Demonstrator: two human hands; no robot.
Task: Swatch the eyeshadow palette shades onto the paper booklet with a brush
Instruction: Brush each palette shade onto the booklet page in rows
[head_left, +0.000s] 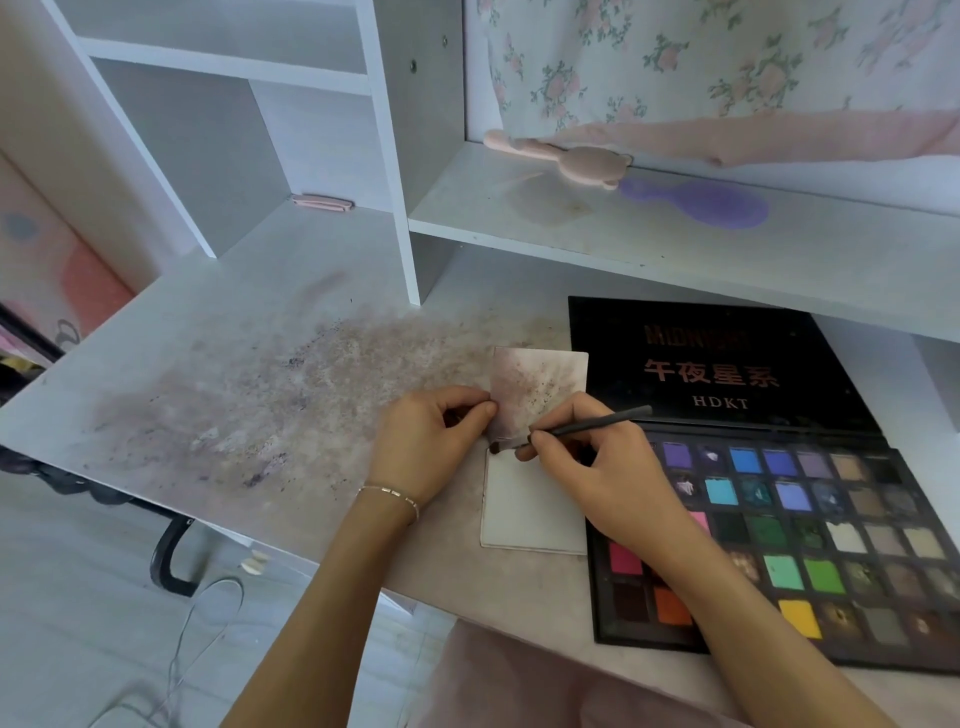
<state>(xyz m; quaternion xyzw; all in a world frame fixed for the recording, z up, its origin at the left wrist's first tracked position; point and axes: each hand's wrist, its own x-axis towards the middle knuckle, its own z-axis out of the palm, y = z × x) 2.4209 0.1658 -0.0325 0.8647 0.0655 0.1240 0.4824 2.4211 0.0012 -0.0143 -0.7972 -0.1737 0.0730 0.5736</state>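
A small paper booklet (530, 509) lies on the white desk, left of the open eyeshadow palette (810, 530). Its upper page (540, 384) is lifted and stained with pinkish powder; the lower page is plain white. My left hand (431, 441) pinches the left edge of the lifted page. My right hand (597, 467) holds a thin dark brush (582, 427), its dark tip touching the top left corner of the white page. The palette has several rows of coloured pans, and its black lid lies open behind them.
The desk (249, 395) is smeared with powder to the left of the booklet. A shelf unit stands behind, with a pink plush item (566, 158) and a purple hairbrush (711, 200) on the shelf. A cable lies on the floor at lower left.
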